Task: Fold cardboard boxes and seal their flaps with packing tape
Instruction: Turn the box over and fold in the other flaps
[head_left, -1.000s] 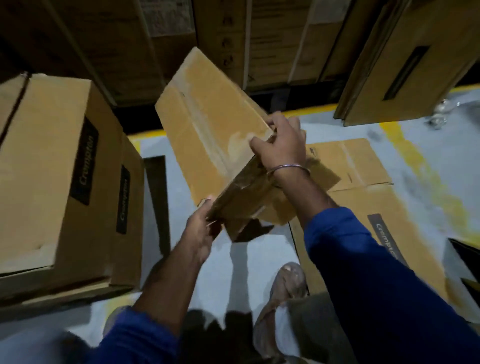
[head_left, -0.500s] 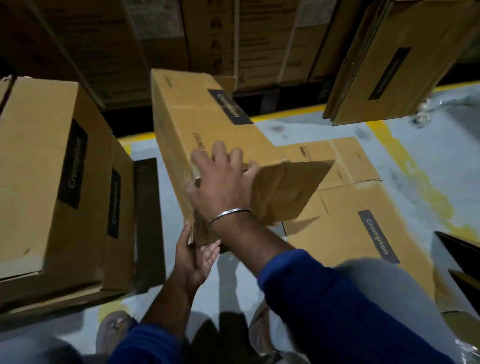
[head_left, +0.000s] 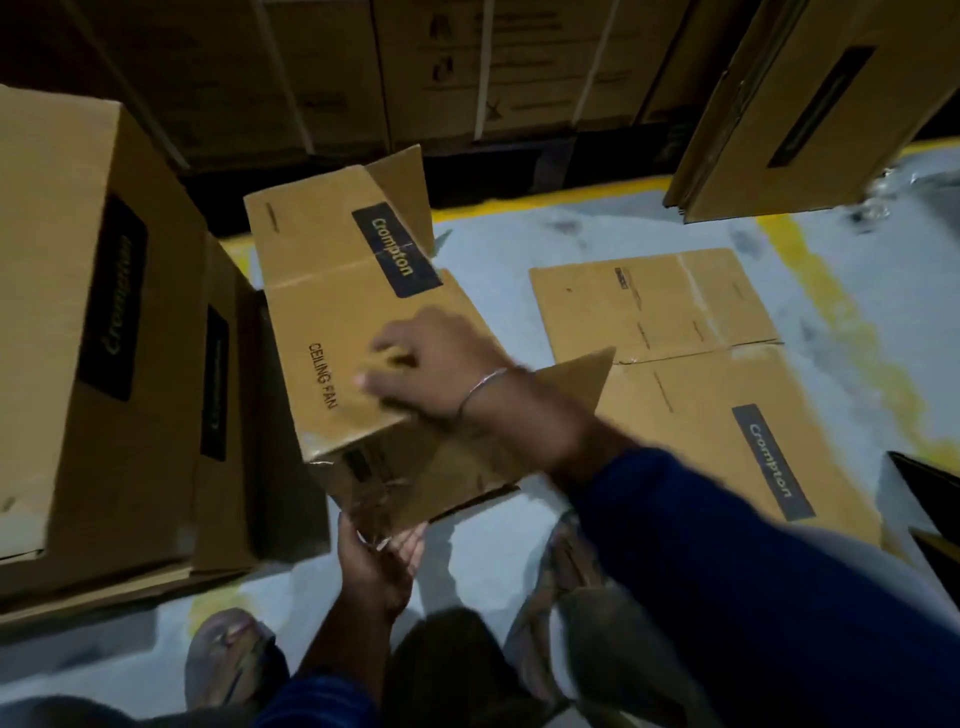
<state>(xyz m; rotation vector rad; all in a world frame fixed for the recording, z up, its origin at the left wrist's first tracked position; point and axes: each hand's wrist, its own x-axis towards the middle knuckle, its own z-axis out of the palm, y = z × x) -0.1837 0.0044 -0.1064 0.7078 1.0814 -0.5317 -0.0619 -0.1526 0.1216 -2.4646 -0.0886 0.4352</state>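
Far left of the grip: tall stack of assembled brown cardboard cartons with dark labels (head_left: 104, 312), touching the held box's left side. Centre: brown cardboard box printed "Crompton" and "CEILING FAN" (head_left: 332, 322), tilted, held above the grey concrete floor (head_left: 483, 551). Left hand (head_left: 376, 564) under its near lower corner, palm up, fingers spread and supporting the taped bottom flaps. Right hand (head_left: 434, 366) flat on the top panel, fingers extended, pressing; motion blur. Right of the grip: flattened brown cardboard box blank (head_left: 691, 374) on the floor, one loose flap of the held box overlapping it in view.
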